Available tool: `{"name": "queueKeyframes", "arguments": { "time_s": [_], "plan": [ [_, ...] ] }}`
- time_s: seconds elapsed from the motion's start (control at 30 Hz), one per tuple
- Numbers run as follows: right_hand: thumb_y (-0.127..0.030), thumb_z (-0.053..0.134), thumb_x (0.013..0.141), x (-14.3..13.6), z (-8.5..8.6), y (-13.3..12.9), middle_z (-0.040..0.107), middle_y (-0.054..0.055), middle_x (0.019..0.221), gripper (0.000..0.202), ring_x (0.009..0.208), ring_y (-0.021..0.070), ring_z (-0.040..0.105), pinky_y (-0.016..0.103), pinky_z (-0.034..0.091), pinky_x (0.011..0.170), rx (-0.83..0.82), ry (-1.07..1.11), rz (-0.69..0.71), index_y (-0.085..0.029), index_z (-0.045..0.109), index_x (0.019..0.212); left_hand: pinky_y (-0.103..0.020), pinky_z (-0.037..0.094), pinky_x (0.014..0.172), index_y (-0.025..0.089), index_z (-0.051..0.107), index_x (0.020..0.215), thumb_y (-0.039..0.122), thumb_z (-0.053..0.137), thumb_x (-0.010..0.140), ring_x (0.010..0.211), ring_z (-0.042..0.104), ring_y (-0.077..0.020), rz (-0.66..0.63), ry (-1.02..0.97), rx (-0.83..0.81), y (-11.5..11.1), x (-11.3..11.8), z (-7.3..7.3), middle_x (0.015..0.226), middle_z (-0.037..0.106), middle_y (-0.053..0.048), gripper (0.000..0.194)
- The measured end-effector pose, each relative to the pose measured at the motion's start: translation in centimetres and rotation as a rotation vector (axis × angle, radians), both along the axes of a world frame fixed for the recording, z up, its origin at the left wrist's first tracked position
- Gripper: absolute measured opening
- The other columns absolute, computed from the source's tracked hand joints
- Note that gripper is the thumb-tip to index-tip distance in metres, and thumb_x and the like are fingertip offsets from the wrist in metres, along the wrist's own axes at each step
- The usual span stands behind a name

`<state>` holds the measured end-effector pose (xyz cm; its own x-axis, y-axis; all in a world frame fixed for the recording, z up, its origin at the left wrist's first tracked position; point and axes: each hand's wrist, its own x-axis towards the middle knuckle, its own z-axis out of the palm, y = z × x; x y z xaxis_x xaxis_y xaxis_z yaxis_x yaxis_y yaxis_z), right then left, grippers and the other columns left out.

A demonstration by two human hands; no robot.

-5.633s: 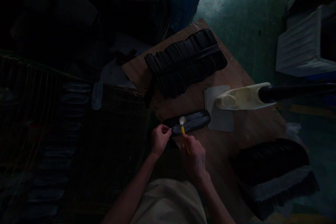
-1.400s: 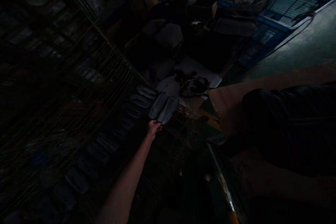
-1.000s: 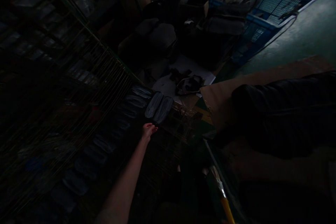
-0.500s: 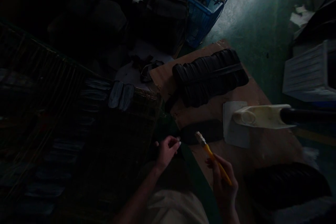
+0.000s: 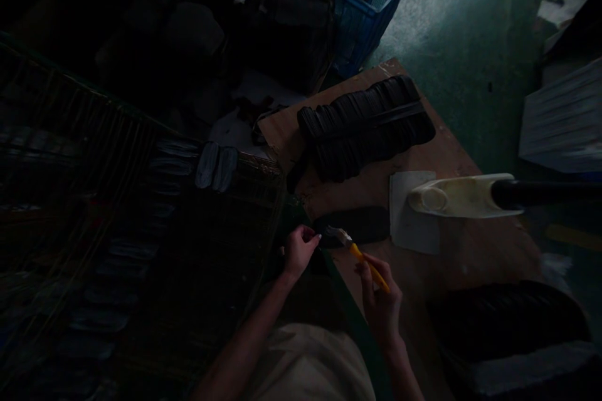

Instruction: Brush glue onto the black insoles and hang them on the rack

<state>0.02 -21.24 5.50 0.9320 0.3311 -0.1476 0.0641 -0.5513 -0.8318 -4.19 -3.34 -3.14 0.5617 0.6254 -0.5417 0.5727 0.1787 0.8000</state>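
Observation:
A brush with a yellow handle (image 5: 380, 277) is held in my right hand (image 5: 383, 301), its pale bristles over the left part of a flat dark piece (image 5: 364, 224) on the wooden board (image 5: 470, 263). Beside that piece's left end is my left hand (image 5: 300, 252), fingers pinched together; whether they grip the piece's edge is too dark to tell. Farther back on the board lies a long row of dark stacked pieces (image 5: 367, 128) with a strap across it.
A cream-coloured holder (image 5: 451, 196) with a black handle rests over a pale sheet (image 5: 399, 219) on the board. Another dark stack (image 5: 508, 319) sits at the lower right. Wire racks (image 5: 254, 166) holding folded pieces fill the left. A blue crate (image 5: 357, 25) stands behind.
My right hand has moved left and forward, bringing the bristles over the dark piece. My left hand has shifted slightly forward. The view has shifted a little.

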Motion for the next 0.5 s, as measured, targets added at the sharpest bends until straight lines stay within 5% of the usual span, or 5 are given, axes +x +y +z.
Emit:
{"name": "queueKeyframes", "arguments": {
  "time_s": [0.2,0.5],
  "plan": [
    [-0.034,0.049,0.095,-0.6,-0.1,1.1,0.069,0.007,0.090,0.022,0.074,0.0157,0.069,0.023,0.054,0.059,0.033,0.057,0.095,-0.018,0.060,0.106,-0.021,0.043,0.052,0.016,0.062,0.077,0.025,0.070,0.071,0.062,0.059,-0.0134,-0.026,0.010,0.041,0.2,0.0,0.3,0.069,0.063,-0.001,0.013],
    [-0.038,0.053,0.093,3.5,-0.6,-2.3,0.068,0.004,0.082,0.025,0.069,0.0146,0.067,0.022,0.052,0.059,-0.055,-0.124,-0.128,-0.018,0.062,0.105,-0.024,0.046,0.058,0.017,0.063,0.080,0.024,0.070,0.069,0.064,0.061,-0.0154,-0.090,0.005,0.165,0.7,0.2,0.7,0.069,0.064,-0.001,0.014]
  ]
}}
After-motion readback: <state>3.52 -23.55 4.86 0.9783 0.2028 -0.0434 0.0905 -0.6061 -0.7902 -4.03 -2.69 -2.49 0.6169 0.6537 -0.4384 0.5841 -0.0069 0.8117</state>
